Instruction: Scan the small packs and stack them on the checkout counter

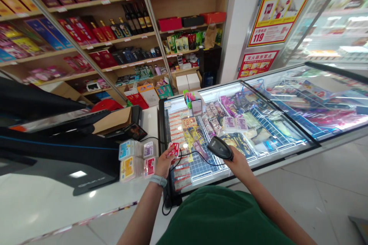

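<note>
My left hand (164, 161) is closed on a small red-labelled pack (174, 149), held over the left end of the glass-topped freezer. In my right hand (237, 160) is a black handheld barcode scanner (220, 147), pointing left toward the pack but apart from it. The scanner's cable (198, 153) runs across the glass, past my left hand. Stacks of small clear plastic boxes with labels stand on the white counter left of my hand: blue (126, 150), purple (148, 149), yellow (127, 167) and red (150, 167). Two purple-labelled boxes (235, 123) lie on the freezer top.
The glass-topped freezer (244, 83) holds packaged goods in wire baskets. A dark checkout machine (94, 157) and an opened cardboard box (115, 120) stand on the left. Shelves (120, 40) with boxes and bottles line the back. A colourful item (189, 98) sits at the freezer's far edge.
</note>
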Available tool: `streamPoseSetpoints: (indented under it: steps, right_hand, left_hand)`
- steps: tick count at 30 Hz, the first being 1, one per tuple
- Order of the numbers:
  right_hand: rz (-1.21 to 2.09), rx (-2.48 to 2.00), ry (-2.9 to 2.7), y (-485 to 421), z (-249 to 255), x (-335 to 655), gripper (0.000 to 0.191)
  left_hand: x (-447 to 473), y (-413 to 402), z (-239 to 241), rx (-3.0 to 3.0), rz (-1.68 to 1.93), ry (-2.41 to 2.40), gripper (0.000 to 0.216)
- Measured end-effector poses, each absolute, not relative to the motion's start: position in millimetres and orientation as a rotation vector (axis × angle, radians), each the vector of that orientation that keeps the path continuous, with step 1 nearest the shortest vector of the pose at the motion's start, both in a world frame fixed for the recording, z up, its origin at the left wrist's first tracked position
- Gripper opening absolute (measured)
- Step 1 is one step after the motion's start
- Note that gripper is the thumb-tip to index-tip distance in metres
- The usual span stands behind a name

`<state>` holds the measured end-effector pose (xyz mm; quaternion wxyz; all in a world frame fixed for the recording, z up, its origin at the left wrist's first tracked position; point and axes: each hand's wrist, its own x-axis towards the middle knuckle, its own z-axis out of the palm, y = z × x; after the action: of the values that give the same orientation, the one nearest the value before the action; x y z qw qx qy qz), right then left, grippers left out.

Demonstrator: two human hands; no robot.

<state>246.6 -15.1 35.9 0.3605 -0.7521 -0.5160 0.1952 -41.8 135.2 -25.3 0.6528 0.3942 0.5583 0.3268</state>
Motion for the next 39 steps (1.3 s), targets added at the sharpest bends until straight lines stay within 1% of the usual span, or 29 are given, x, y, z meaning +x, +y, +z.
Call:
streamPoseSetpoints:
  steps: [6,10,18,24,25,29,34,39]
  right_hand:
    - [0.528,-1.939,-1.312,-14.5,35.9,246.8,0.029]
    - [0.517,-1.932,-1.288,-13.5,33.2,247.5,0.033]
    - [0.512,-1.919,-1.295,-14.0,24.2,247.8,0.034]
    - [0.468,-1.887,-1.279,-15.1,20.4,247.4,0.035]
    - [0.46,-1.878,-1.284,-15.1,19.7,247.3,0.033]
    - [0.42,-1.865,-1.298,-14.2,16.7,247.6,0.034]
    - [0.456,-1.844,-1.32,-12.4,17.3,246.8,0.036]
    - [0.491,-1.865,-1.333,-11.5,16.8,247.2,0.042]
  left_hand:
    - [-38.1,134.4,-27.4,0.997,0.717,1.248,0.078]
    - [-35.3,133.5,-26.5,1.151,0.703,1.328,0.073]
    - [-34.4,137.4,-32.1,1.427,0.614,1.373,0.067]
    - [-29.5,135.1,-33.2,1.334,0.631,1.339,0.06]
    - [-28.9,134.5,-35.4,1.286,0.644,1.329,0.06]
    - [-27.0,132.7,-46.7,1.063,0.67,1.318,0.066]
    - [-30.2,133.5,-59.4,1.061,0.588,1.376,0.052]
    - [-38.1,135.5,-60.2,1.386,0.535,1.541,0.042]
